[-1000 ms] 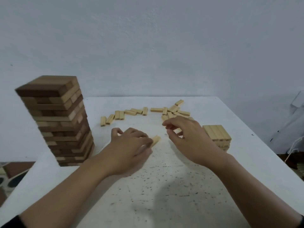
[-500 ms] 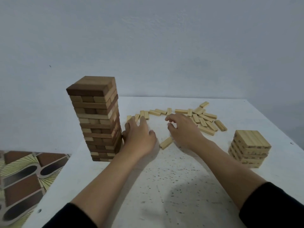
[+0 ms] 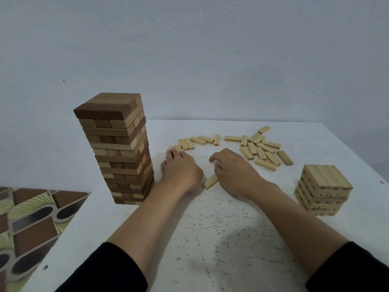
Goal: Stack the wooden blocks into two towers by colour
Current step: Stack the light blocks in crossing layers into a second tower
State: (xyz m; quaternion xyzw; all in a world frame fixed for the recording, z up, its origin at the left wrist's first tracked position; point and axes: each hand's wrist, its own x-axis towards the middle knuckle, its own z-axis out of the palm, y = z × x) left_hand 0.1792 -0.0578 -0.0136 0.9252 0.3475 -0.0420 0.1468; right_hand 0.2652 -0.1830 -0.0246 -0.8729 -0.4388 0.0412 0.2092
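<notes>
Lone pale block point(image 3: 211, 181) lies at frame centre btwn both hands, long axis slanting lower-left to upper-right. Its upper end tucks under right hand point(image 3: 234, 172), fingers curled; can't tell if pinched. Left hand point(image 3: 181, 170) is flat, fingers straight, empty, just left of it. Right hand's nearer; pale tower point(image 3: 322, 190) stands lower right.

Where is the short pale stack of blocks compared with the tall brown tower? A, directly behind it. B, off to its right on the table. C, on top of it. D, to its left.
B: the short pale stack stands near the right side of the table, well clear of the tall brown tower on the left.
</notes>
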